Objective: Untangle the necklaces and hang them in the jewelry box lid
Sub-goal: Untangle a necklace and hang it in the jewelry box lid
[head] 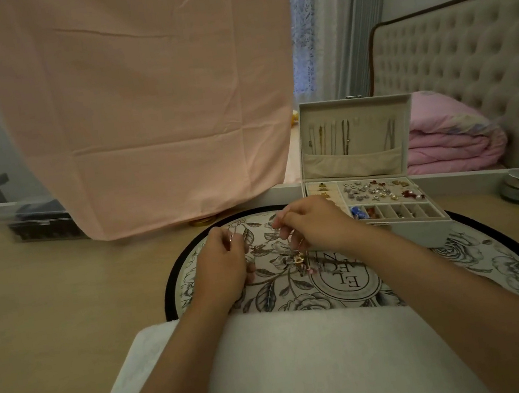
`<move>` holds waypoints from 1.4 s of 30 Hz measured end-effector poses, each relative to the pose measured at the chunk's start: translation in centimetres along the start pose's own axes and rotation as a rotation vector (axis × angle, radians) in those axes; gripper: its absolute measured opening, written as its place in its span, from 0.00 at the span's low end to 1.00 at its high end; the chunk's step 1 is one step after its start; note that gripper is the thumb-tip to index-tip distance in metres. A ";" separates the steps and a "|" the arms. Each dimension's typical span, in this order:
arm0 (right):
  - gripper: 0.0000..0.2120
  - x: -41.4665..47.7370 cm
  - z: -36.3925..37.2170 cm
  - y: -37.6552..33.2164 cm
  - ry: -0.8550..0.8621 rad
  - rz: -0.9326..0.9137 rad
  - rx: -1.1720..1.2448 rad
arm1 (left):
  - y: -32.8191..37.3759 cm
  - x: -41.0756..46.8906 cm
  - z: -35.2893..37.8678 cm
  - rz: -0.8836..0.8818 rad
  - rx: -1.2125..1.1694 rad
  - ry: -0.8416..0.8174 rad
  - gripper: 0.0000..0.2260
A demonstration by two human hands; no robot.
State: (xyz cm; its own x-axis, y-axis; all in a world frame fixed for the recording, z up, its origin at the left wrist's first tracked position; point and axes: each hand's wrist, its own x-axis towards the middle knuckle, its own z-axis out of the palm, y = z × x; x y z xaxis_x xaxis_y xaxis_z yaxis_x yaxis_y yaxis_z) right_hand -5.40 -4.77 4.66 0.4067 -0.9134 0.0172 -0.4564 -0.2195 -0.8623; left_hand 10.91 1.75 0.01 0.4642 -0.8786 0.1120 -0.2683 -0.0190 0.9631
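still untangling. my left hand (222, 264) and right hand (314, 221) each pinch chain, probably; links too fine to tell. tangled necklaces (296, 258) over floral mat (481, 250). next: tease knot loose, hang in jewelry box lid (356, 134).

dim, flat indoor light, soft shadows. wide-angle bending strongest far from the jewelry box (360, 161); frame edges smeared, fine chains near it unresolved.
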 end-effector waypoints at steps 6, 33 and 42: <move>0.23 -0.1 0.1 0.8 -0.069 -0.072 -0.252 | -1.4 1.1 -1.4 0.093 0.533 0.150 0.09; 0.13 -2.9 -2.2 3.9 -0.028 -0.113 -1.025 | 2.1 -1.4 -2.8 0.179 0.773 -0.735 0.06; 0.12 -2.8 -0.7 4.1 -0.086 -0.248 -0.896 | 1.2 -1.6 -0.5 0.283 0.902 -0.532 0.07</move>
State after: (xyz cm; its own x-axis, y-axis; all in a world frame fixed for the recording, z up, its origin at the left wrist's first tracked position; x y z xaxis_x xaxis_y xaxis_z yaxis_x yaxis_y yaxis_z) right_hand -8.96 -3.35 1.46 0.6155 -0.7841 0.0801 -0.7740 -0.6205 -0.1262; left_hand 10.31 3.40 1.08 -0.0793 -0.9964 -0.0284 -0.9307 0.0639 0.3601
